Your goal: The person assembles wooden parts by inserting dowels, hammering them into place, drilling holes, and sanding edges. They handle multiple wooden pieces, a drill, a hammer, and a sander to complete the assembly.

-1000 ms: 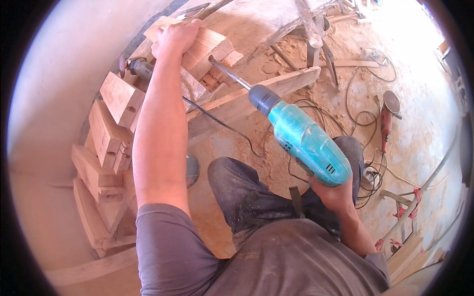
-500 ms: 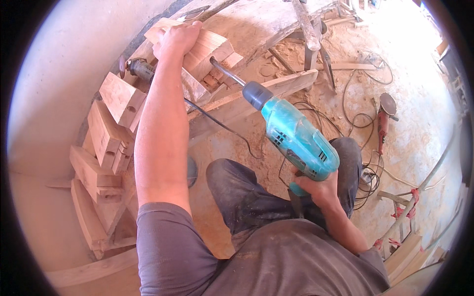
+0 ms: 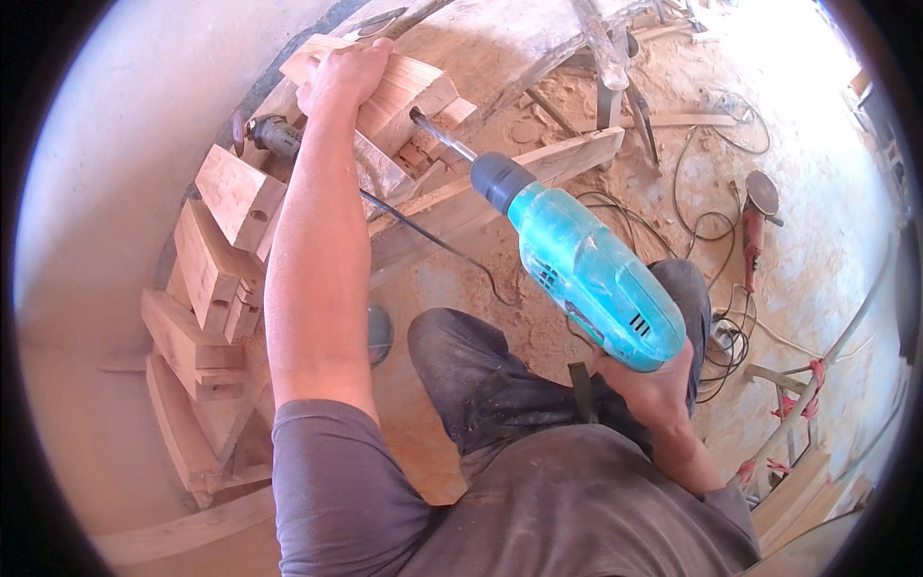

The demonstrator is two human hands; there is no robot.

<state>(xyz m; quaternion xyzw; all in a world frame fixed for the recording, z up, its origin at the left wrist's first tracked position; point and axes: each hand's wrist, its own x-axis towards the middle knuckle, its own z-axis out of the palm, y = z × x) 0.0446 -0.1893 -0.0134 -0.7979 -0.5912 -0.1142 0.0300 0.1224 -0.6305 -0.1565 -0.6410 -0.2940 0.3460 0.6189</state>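
My right hand (image 3: 646, 389) is clamped around the handle of the drill (image 3: 588, 269), heavy and rigid I'd judge, while my left hand (image 3: 344, 77) presses down on the stiff wooden block (image 3: 409, 96), seemingly wrapped over its top edge.

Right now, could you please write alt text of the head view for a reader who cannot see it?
A person's right hand holds a turquoise power drill with its bit at a stack of wooden blocks, which the left hand grips from above. More wooden blocks curve along the wall at left, and an angle grinder with cables lies on the sawdust-covered floor.
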